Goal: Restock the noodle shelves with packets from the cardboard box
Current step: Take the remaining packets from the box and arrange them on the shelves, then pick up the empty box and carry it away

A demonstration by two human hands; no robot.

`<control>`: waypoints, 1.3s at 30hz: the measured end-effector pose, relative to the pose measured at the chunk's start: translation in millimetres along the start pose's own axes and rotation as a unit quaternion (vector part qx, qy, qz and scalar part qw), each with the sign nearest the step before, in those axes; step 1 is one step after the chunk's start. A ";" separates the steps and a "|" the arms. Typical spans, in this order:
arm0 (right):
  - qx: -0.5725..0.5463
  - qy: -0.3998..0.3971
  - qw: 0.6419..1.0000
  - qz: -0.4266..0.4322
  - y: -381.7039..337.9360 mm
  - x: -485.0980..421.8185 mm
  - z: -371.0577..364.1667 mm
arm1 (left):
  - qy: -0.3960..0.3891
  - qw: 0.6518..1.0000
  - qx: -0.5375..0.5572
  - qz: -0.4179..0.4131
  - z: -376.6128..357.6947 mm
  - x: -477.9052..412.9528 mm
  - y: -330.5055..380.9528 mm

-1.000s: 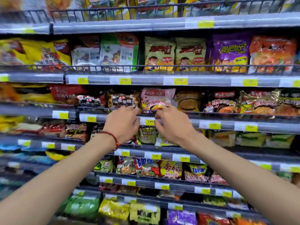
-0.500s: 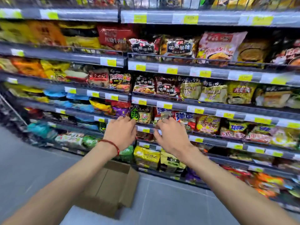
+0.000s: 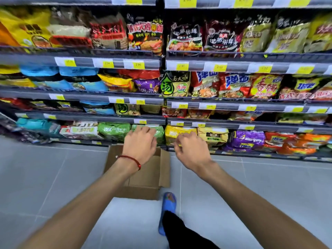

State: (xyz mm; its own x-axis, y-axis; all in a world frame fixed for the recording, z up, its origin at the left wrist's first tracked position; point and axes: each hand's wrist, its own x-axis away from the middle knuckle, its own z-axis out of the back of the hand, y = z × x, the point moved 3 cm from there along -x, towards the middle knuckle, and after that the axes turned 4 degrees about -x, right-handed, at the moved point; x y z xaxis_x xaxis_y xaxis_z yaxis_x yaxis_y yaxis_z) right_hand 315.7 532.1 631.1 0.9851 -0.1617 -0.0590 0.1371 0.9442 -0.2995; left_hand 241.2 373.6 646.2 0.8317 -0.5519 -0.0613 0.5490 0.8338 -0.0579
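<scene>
An open brown cardboard box (image 3: 149,177) stands on the floor in front of the noodle shelves (image 3: 161,63). I see only bare cardboard inside it; my left forearm covers part. My left hand (image 3: 139,143), with a red cord at the wrist, hangs over the box's far edge, fingers loosely spread, holding nothing. My right hand (image 3: 190,150) hovers to the right of the box, fingers curled and apart, with nothing in it. Behind the hands, the bottom shelf holds green packets (image 3: 115,130) and yellow packets (image 3: 177,133).
Several grey shelf tiers with yellow price tags are packed with coloured noodle packets. Purple packets (image 3: 248,141) and orange packets (image 3: 298,142) lie at the lower right. Grey tiled floor (image 3: 53,177) spreads left and right. My foot in a blue slipper (image 3: 168,207) stands just right of the box.
My view and both hands have dropped from the upper shelf edge down to the bottom shelf, above the cardboard box. The box and my foot have come into sight.
</scene>
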 end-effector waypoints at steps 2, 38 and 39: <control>-0.015 -0.014 1.000 -0.017 -7.5 -16.2 -27.1 | -0.017 1.000 0.008 0.005 -20.7 -10.2 -21.6; -0.100 -0.142 0.929 -0.328 -98.5 -73.6 -570.6 | -0.242 0.957 0.094 0.131 -560.5 46.5 -366.5; -0.086 -0.148 0.927 -0.334 -85.2 -73.0 -589.5 | -0.246 0.955 0.090 0.138 -582.9 47.7 -370.0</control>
State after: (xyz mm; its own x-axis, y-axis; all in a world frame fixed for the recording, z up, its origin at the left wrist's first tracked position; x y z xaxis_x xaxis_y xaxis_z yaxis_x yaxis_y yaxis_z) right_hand 170.7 294.3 99.5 0.6760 -0.5837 0.4498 0.7325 0.5986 -0.3242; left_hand 29.3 30.3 83.9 0.8608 -0.2736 0.4292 0.2717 0.9600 0.0670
